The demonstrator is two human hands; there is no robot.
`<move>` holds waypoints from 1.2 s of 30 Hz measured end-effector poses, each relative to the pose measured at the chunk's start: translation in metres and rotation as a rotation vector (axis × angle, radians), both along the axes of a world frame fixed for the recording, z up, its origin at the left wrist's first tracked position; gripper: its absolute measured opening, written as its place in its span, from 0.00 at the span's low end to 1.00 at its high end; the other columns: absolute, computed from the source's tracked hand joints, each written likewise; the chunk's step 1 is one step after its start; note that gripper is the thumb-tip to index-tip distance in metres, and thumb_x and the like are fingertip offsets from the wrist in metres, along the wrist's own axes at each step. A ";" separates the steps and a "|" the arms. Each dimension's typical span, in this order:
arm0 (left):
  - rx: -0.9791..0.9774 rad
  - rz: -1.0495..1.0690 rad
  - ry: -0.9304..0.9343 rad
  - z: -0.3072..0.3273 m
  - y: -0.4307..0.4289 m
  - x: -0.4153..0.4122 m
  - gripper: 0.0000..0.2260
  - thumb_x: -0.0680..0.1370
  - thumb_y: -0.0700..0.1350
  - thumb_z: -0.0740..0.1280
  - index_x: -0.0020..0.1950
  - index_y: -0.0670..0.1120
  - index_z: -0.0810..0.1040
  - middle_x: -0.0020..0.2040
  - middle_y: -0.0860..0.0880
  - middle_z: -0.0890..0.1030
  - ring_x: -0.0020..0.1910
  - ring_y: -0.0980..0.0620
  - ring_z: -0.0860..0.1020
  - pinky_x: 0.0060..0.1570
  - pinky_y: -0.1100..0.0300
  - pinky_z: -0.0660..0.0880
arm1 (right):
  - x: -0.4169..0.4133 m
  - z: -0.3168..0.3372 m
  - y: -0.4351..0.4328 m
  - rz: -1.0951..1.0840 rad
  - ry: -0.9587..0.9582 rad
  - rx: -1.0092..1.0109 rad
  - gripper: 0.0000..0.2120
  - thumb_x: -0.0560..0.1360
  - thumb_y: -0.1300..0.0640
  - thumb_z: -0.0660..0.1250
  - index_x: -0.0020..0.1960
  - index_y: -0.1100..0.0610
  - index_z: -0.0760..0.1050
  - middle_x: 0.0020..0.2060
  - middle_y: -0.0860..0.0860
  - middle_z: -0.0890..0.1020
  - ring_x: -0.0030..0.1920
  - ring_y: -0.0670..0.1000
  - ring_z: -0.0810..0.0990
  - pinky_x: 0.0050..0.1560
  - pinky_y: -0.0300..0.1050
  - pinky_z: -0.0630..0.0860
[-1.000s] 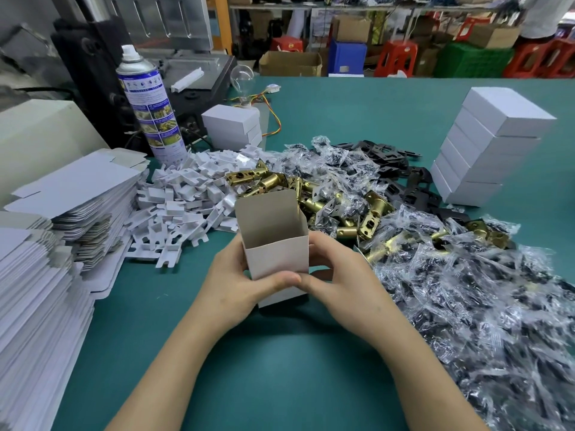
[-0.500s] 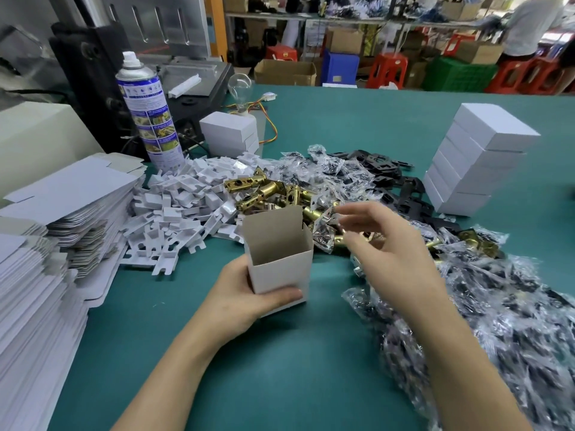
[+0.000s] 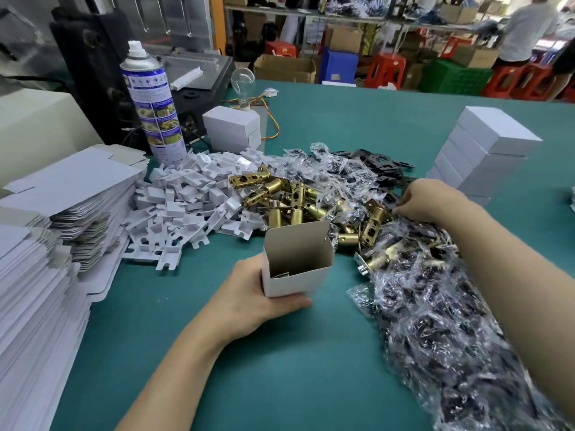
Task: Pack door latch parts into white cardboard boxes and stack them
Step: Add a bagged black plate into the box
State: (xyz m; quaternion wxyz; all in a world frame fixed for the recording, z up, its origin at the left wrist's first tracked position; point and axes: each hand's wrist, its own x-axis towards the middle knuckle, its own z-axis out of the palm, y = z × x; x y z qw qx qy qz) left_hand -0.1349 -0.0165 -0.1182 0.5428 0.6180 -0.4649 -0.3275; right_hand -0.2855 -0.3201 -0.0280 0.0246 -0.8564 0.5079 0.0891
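An open white cardboard box (image 3: 295,278) stands upright on the green table (image 3: 280,368), and my left hand (image 3: 249,300) grips its lower part. Something small and metallic lies at the bottom of the box. Behind it is a heap of brass latch bodies (image 3: 280,188). My right hand (image 3: 432,199) reaches to the right side of the heap, its curled fingers pinching at a black plate (image 3: 390,199) among the black plates (image 3: 382,161). Clear bags of small dark parts (image 3: 435,321) spread under my right forearm.
White plastic inserts (image 3: 186,206) are piled left of the latches. Flat box blanks (image 3: 62,188) are stacked at the left edge. A stack of closed white boxes (image 3: 485,150) stands far right. A spray can (image 3: 152,110), two closed boxes (image 3: 231,129) and a light bulb (image 3: 242,84) stand behind.
My right hand left the box, passed over the brass latches and moved right to the black plates. My left hand kept hold of the box. A small part now lies inside it.
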 end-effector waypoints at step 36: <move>0.011 0.007 0.105 0.000 -0.003 0.000 0.20 0.67 0.54 0.81 0.57 0.61 0.83 0.54 0.56 0.86 0.53 0.58 0.83 0.53 0.64 0.79 | -0.016 0.051 0.100 0.188 -1.344 0.733 0.11 0.85 0.65 0.61 0.61 0.54 0.77 0.38 0.56 0.86 0.36 0.53 0.87 0.38 0.40 0.83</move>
